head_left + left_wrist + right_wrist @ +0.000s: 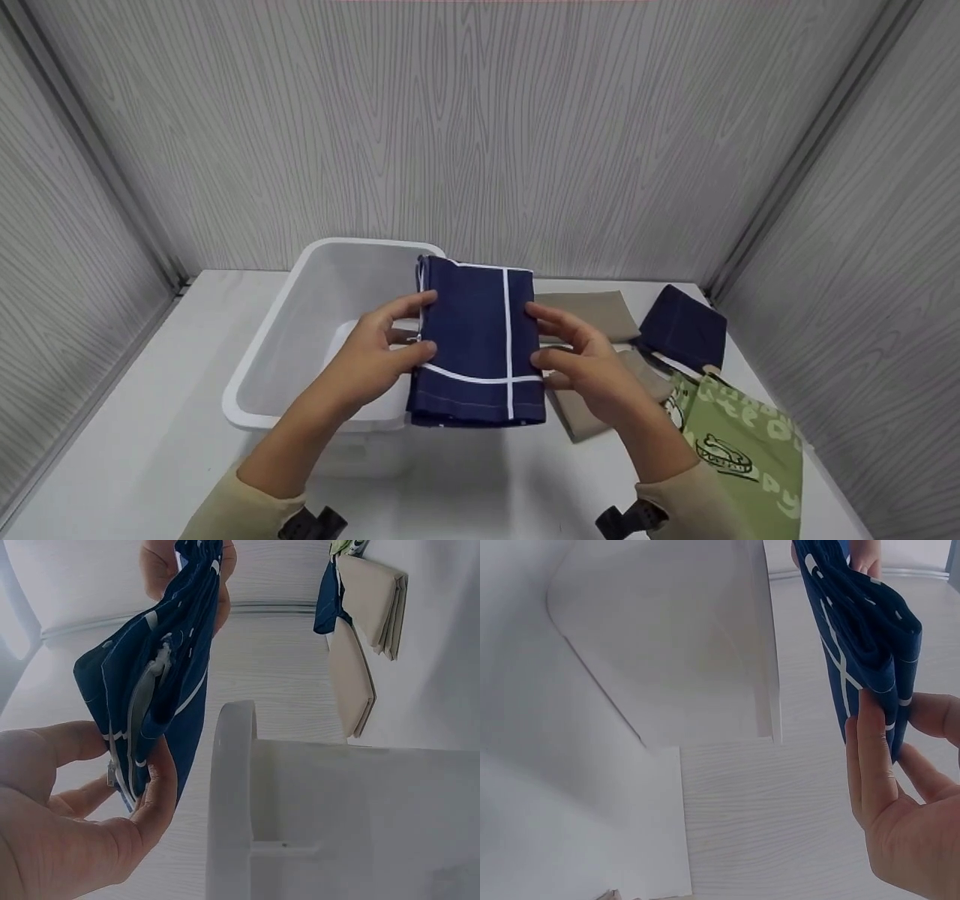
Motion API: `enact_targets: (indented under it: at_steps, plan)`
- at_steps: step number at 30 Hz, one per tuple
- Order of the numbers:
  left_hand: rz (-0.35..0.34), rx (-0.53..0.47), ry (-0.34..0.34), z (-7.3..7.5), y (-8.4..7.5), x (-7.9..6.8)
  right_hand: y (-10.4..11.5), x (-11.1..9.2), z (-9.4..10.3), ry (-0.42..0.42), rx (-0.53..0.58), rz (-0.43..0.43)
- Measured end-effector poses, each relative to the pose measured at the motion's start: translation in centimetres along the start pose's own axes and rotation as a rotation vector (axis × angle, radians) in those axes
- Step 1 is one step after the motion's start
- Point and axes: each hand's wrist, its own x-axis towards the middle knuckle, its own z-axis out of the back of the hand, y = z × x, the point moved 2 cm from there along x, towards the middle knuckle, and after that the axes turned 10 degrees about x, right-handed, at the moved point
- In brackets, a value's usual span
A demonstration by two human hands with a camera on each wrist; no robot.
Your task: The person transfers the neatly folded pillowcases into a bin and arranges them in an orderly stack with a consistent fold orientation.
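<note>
A folded navy cloth with white stripes (pixel 472 330) is held up between both hands, over the right side of a white plastic tub (pixel 262 352). My left hand (pixel 375 356) pinches its left edge, thumb in front and fingers behind. On the opposite edge, my right hand (pixel 589 360) grips the cloth the same way. The left wrist view shows the folded layers of the cloth (pixel 161 675) from the side, with a zipper and its small metal pull (pixel 112 774) beside the left fingers. In the right wrist view, thick rounded folds of the cloth (pixel 870 630) lie between thumb and fingers.
Right of the tub, beige folded cloths (pixel 592 311) lie on the white table (pixel 172 420). A second navy folded cloth (pixel 682 326) lies at the back right. Nearer, a green printed cloth (pixel 750 450) lies along the table's right edge. Wood-grain panels (pixel 480 135) enclose the table.
</note>
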Motion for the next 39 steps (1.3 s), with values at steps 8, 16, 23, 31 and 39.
enact_targets:
  at_steps: [8,16,23,31,39]
  plan:
    - [-0.001,0.02,0.003,0.7,-0.2,-0.4,0.0,0.3,-0.6,0.013,-0.023,-0.003]
    - [-0.002,0.061,-0.006,1.7,-0.2,-0.7,0.1,0.9,-1.3,0.038,-0.047,-0.009]
    - [0.011,0.049,-0.001,2.4,-0.1,-0.9,-0.1,1.4,-2.0,0.055,-0.039,-0.005]
    - [0.016,0.04,-0.007,3.1,0.1,-1.1,-0.3,1.7,-2.8,0.081,-0.027,0.001]
    - [0.01,0.079,-0.005,3.8,0.2,-1.5,-0.6,1.8,-3.5,0.083,-0.023,-0.005]
